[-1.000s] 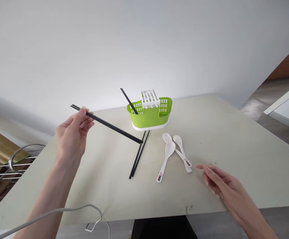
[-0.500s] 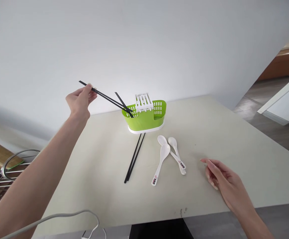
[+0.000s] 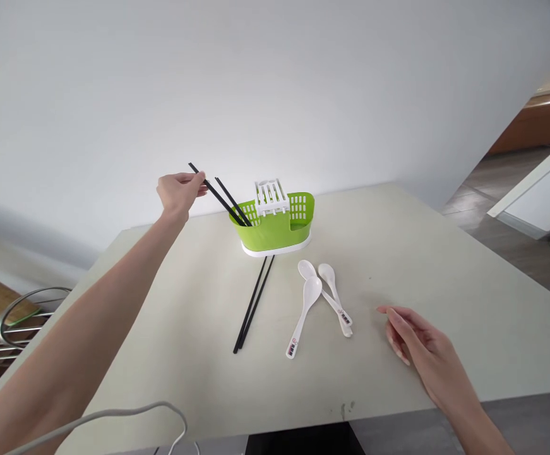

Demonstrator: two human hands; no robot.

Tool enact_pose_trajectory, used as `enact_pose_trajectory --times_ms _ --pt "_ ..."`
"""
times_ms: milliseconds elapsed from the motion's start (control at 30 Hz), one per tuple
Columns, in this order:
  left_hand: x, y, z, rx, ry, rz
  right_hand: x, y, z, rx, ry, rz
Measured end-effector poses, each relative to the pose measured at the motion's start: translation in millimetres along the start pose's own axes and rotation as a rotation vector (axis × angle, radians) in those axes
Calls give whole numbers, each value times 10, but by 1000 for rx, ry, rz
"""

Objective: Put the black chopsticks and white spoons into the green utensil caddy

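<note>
Black chopsticks (image 3: 218, 197) are pinched near their upper ends by my left hand (image 3: 184, 191); their lower ends reach into the left part of a green basket (image 3: 275, 234) with a white base. Another pair of black chopsticks (image 3: 230, 194) leans in that same part. A white slatted piece (image 3: 271, 196) sits at the basket's middle. Two more chopsticks (image 3: 254, 304) lie on the table in front of it. To their right are three white spoons (image 3: 303, 316), partly overlapping. My right hand (image 3: 419, 344) hovers right of the spoons, fingers loosely curled and apart, holding nothing.
The basket stands on a pale table (image 3: 379, 234) near a wall. A metal rack (image 3: 7, 328) with wooden boards is at the far left. A grey cable (image 3: 127, 412) crosses the lower left. A white panel (image 3: 535, 183) stands beyond the table at right.
My left hand has moved right, toward the basket, and the held chopsticks are now steeper, with their lower ends inside it. My right hand has barely moved.
</note>
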State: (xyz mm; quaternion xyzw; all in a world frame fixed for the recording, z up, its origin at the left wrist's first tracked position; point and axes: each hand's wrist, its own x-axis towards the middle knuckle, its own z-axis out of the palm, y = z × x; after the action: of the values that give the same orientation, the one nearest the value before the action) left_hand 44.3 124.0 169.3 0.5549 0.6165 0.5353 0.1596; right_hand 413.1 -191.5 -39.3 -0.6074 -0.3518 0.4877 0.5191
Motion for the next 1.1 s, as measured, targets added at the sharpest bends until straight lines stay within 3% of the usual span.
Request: enact_pose_trajectory --times_ms 600,1000,1100 --pt "-90 -167 259 77 -108 -92 -19 -33 17 -20 -5 -7" --pt "-213 -268 202 103 -234 -139 -13 18 -5 -34 -7 -17" --pt "-287 -357 174 67 -213 -121 -11 15 -10 -51 -6 -25"
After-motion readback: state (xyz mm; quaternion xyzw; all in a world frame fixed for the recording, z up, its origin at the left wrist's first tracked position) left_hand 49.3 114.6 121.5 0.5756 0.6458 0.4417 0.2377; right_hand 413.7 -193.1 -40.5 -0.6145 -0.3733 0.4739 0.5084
